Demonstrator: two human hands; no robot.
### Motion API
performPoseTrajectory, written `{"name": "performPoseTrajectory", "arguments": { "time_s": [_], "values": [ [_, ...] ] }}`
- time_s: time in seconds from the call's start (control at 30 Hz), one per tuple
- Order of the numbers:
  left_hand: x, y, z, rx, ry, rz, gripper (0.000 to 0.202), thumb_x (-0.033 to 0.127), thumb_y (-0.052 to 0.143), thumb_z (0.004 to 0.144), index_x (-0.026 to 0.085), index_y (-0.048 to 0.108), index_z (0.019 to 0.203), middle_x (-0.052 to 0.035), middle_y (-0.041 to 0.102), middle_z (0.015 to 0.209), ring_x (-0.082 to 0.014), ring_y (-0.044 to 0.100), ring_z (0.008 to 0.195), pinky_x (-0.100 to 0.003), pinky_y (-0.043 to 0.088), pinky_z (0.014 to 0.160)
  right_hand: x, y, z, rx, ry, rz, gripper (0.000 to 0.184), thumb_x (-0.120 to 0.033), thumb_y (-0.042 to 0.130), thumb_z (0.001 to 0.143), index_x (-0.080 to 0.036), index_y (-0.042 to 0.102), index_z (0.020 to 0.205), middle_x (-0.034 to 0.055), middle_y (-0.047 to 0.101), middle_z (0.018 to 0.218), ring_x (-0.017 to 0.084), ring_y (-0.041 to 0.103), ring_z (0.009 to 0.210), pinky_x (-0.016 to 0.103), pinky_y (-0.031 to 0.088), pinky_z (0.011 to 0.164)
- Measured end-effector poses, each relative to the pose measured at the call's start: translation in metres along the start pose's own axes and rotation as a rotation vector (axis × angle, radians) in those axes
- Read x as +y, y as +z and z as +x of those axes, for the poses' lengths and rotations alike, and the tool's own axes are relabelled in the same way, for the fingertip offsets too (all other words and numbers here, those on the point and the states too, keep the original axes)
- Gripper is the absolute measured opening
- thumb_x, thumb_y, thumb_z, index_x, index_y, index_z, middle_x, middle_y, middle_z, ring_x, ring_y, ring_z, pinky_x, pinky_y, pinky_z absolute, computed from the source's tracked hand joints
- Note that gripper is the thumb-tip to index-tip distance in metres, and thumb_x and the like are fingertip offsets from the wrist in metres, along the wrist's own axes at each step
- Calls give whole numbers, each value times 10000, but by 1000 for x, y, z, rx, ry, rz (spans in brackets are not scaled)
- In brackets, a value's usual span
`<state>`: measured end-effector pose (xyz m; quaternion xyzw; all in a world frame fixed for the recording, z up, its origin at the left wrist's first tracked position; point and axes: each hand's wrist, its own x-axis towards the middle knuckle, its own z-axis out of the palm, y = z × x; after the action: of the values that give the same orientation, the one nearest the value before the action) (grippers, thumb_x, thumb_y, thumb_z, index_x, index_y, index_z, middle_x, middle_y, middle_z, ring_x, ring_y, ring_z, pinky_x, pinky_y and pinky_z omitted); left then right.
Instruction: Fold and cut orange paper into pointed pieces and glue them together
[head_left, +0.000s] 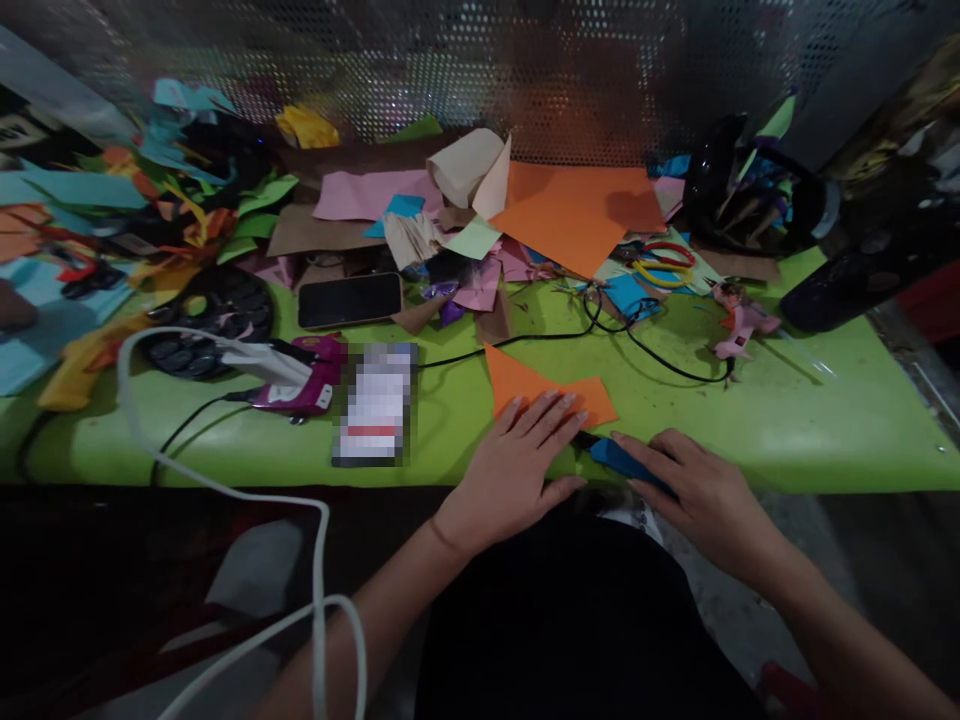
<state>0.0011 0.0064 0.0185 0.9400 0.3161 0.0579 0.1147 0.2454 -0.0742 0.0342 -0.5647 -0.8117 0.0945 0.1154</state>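
My left hand (517, 460) lies flat, fingers stretched out, on a folded-looking piece of orange paper (514, 378) near the table's front edge. A corner of the paper points up to the left, and another part sticks out to the right past my fingertips. My right hand (694, 480) is closed around the blue handle of a knife (619, 458). Its dark blade reaches left to the lower edge of the orange paper, beside my left fingers. The blade's tip is partly hidden there.
A lit phone (375, 405) and a purple power adapter (315, 375) lie left on the green table (840, 420). A dark phone (350, 300), large orange sheet (577, 210) and paper scraps sit behind. At right are a pink glue gun (739, 330) and dark bottle (832, 285). Cables cross the table.
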Motion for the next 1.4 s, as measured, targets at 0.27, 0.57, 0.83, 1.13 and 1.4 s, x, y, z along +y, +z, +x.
{"name": "performPoseTrajectory", "arguments": {
  "time_s": [0.27, 0.57, 0.83, 1.13, 1.4],
  "values": [
    [-20, -17, -3, -16, -13, -85, 475, 344, 275, 1045, 262, 373, 1503, 0, 320, 1610, -157, 251, 1499, -407, 229, 1223, 1, 5, -2, -19, 27, -47, 442, -357, 432, 1006, -236, 496, 1427, 75, 609, 935, 212, 625, 789, 363, 532, 691],
    [-40, -14, -12, -35, -14, 21, 493, 270, 310, 1035, 364, 328, 1518, 26, 279, 1627, -182, 253, 1500, -441, 239, 1205, 1, 2, -2, -25, 47, 50, 438, -348, 439, 997, -273, 509, 1424, 80, 629, 959, 225, 639, 801, 379, 552, 688],
    [-39, -12, -12, -38, -27, 20, 498, 286, 283, 1040, 380, 285, 1529, 47, 255, 1633, -167, 230, 1507, -438, 231, 1205, -22, 11, 10, -53, -29, 47, 418, -319, 460, 999, -231, 507, 1404, 87, 623, 979, 210, 633, 814, 359, 544, 709],
    [-40, -17, -12, -36, -8, -22, 472, 312, 259, 1049, 383, 336, 1510, 41, 281, 1625, -149, 258, 1495, -404, 242, 1195, -46, 19, 24, -20, -88, -12, 407, -305, 466, 985, -196, 538, 1371, 98, 639, 966, 220, 633, 788, 367, 551, 693],
    [-49, -29, -5, -108, -45, -213, 469, 348, 245, 1052, 346, 343, 1511, 57, 341, 1597, -140, 300, 1477, -384, 244, 1194, -63, 25, 29, -72, -182, 42, 400, -282, 509, 962, -207, 555, 1352, 96, 636, 978, 225, 626, 822, 355, 541, 704]
  ]
}}
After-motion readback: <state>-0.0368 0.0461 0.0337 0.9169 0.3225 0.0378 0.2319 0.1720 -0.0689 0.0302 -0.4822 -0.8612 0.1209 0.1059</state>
